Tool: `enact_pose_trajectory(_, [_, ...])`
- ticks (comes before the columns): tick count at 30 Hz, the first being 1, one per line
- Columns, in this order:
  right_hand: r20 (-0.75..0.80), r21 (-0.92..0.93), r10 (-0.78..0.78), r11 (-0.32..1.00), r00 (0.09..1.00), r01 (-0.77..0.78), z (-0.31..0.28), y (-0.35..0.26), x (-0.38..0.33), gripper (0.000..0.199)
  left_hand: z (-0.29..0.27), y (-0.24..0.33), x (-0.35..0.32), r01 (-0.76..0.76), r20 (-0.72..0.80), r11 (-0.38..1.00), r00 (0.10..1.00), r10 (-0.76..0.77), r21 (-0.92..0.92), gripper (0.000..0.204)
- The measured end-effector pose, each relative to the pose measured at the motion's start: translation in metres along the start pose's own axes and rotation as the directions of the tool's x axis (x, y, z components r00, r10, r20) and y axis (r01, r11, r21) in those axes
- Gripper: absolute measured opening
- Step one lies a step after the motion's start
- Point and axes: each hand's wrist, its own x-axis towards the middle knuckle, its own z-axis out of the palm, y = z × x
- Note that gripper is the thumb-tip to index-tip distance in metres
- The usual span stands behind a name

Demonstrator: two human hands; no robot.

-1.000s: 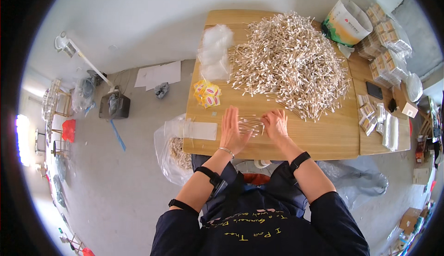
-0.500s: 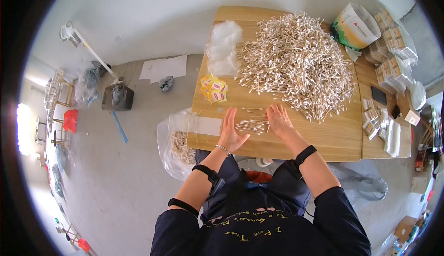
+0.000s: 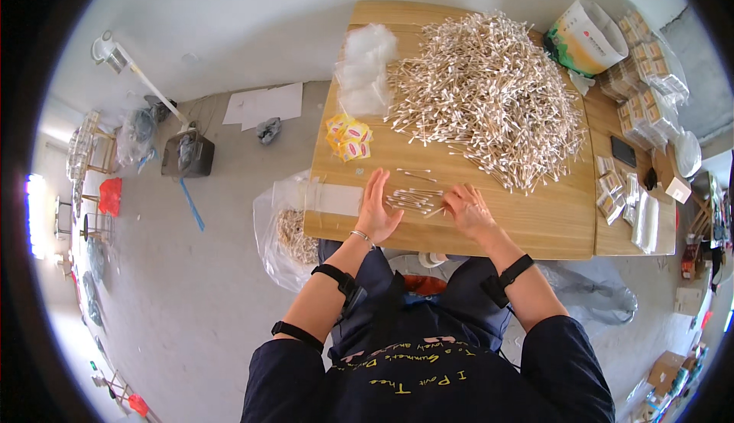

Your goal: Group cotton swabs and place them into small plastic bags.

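Observation:
Between my hands a small bunch of cotton swabs (image 3: 413,200) lies roughly side by side on the wooden table, a few stray ones just beyond it. My left hand (image 3: 375,210) stands on edge at the bunch's left end, fingers stretched out and holding nothing. At the right end, the fingers of my right hand (image 3: 466,207) are bent together around the end of a cotton swab (image 3: 434,213); whether more are in the grip is hidden. Past both hands rises a large heap of loose cotton swabs (image 3: 489,94).
White card (image 3: 338,199) lies left of my left hand, with yellow-and-white packets (image 3: 349,139) and clear plastic bags (image 3: 365,68) beyond. A white-green bucket (image 3: 587,37), packed swab bundles (image 3: 648,117) and a dark phone (image 3: 623,152) stand or lie right. A bag of swabs (image 3: 294,236) hangs low left.
My right hand has shifted slightly right and nearer, with a swab now showing at its fingertips. My left hand stays upright at the bunch's left end. The whole view has shifted a little.

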Motion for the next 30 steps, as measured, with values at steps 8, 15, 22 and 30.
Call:
enact_pose_trajectory(8, [-0.041,0.006,0.120,0.993,0.992,-0.120,0.007,0.006,-0.007,0.008,-0.013,-0.011,-0.006,0.016,0.046,1.000,0.999,-0.016,0.003,0.054])
enact_pose_trajectory(15, [-0.106,0.439,0.318,0.865,0.942,-0.243,0.017,-0.011,0.001,0.009,-0.015,-0.013,-0.010,-0.076,-0.003,0.994,0.997,0.077,0.076,0.022])
enact_pose_trajectory(22, [-0.079,0.592,0.492,0.723,0.867,-0.356,0.028,-0.036,0.011,0.008,-0.022,-0.007,-0.006,-0.102,0.071,0.961,0.994,0.087,0.257,0.010])
enact_pose_trajectory(30, [0.087,0.759,0.585,0.486,0.806,-0.434,0.040,-0.094,0.035,0.008,-0.017,0.027,-0.004,0.524,0.167,0.611,0.823,-0.543,-0.593,0.015])
